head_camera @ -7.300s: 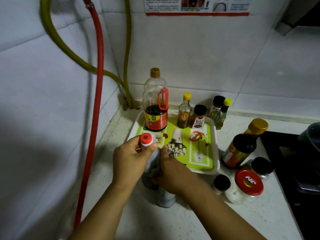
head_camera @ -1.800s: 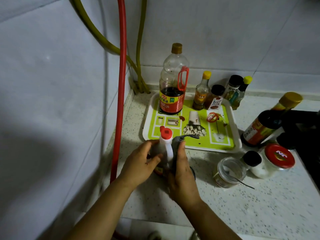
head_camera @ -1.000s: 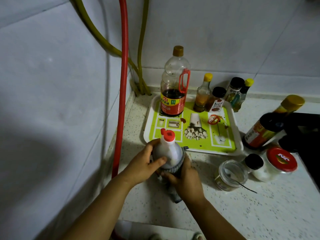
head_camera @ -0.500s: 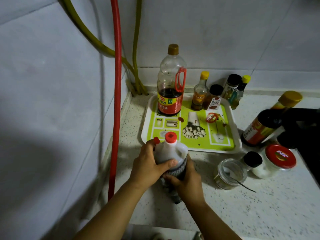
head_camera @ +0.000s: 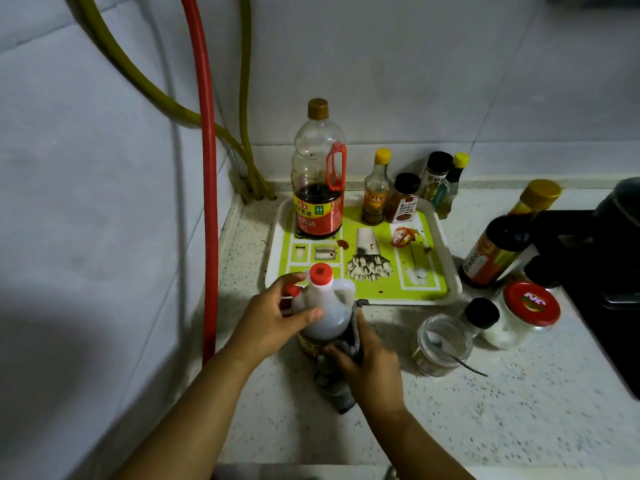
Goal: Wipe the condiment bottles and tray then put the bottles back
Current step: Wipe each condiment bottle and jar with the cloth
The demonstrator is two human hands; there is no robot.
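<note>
1. Left hand (head_camera: 273,318) is wrapped round the shoulder of the white jug bottle (head_camera: 325,311) with the red cap, just below centre of the frame. Right hand (head_camera: 369,355) grips a dark knitted-looking cloth (head_camera: 337,386) against the bottle's lower side, and the rest of the rag trails onto the bench (head_camera: 485,427).

2. Biggest risk, I'd say: the bottle looks like smooth, slightly translucent plastic, and if it's oily it could slip or spin out of the left hand while being rubbed. It sits close to the bench's near edge too.

3. The open glass jar (head_camera: 443,344), right of the right hand, has a thin spoon handle sticking out. A careless elbow or the rag's tail might catch it and tip it.

4. The tray (head_camera: 446,244), a hard white-rimmed rectangle with a lime-green printed face, is just above the hands and still has reddish sauce spots. Putting clean bottles back now would dirty them again.

5. The tall soy sauce bottle (head_camera: 318,174) on the tray's upper left is top-heavy-looking and mostly empty, so it'd be easy to knock while wiping around it.

6. More glass bottles and jars crowd the right side, near a dark stovetop (head_camera: 595,271).
</note>
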